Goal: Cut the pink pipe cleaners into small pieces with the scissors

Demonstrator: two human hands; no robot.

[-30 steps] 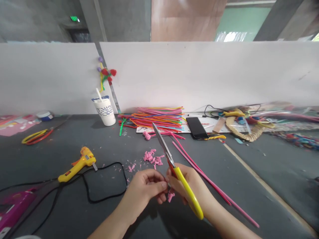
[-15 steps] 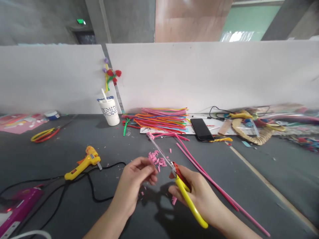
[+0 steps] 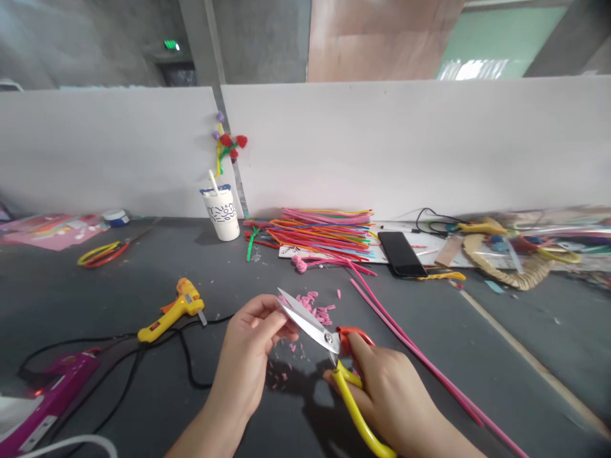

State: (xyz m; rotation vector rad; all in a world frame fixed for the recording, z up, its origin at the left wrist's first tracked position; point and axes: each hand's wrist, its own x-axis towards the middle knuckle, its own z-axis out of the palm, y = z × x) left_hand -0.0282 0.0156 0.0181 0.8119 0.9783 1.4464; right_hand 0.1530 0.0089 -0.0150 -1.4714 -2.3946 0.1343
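Observation:
My right hand (image 3: 377,381) is wrapped round scissors (image 3: 310,324) with one red and one yellow handle; their blades point up and left, nearly together. The blade tips reach the fingers of my left hand (image 3: 258,337), which are pinched together. Whatever lies between those fingers is hidden. Behind the blades is a small heap of cut pink pieces (image 3: 324,312), and tinier pink bits lie below on the dark table. Two long pink stems (image 3: 410,346) run diagonally to the right of the heap. A curled pink piece (image 3: 299,264) sits behind it.
A yellow glue gun (image 3: 172,313) with black cables and a purple power strip (image 3: 57,394) are on the left. Farther back stand a white cup (image 3: 222,215), a bundle of coloured stems (image 3: 324,232) and a black phone (image 3: 401,254). Another pair of scissors (image 3: 102,254) lies at left.
The scissors have turned so their blades show broadside, and the tips have come down to my left fingers. The view has shifted, moving the table's objects slightly right.

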